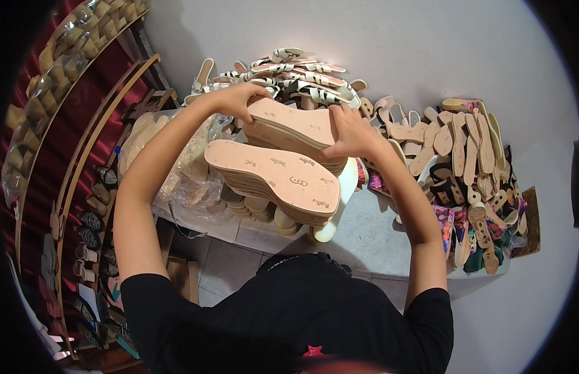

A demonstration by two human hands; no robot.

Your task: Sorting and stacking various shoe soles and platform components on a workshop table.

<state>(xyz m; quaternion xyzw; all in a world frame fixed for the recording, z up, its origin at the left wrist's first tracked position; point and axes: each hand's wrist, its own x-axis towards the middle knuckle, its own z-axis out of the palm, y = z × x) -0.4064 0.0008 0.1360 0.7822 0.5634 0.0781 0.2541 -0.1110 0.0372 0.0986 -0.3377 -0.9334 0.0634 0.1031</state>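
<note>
Both hands grip the ends of a stack of tan shoe insoles [292, 121] on the white table. My left hand [241, 101] is wrapped round its left end, and my right hand [355, 132] clasps the right end with the thumb on the near side. Closer to me stands another thick stack of tan insoles [274, 174], its top piece marked with dark print; neither hand touches it. More layered pieces [258, 209] show beneath this stack. Whether the gripped stack rests on something or is lifted, I cannot tell.
White strapped sandals [302, 78] are heaped against the wall. Many loose soles [464, 140] and colourful fabric pieces [448, 224] cover the table's right end. Clear plastic bags [189, 181] lie at left. A wooden shoe rack [83, 137] stands beside my left arm.
</note>
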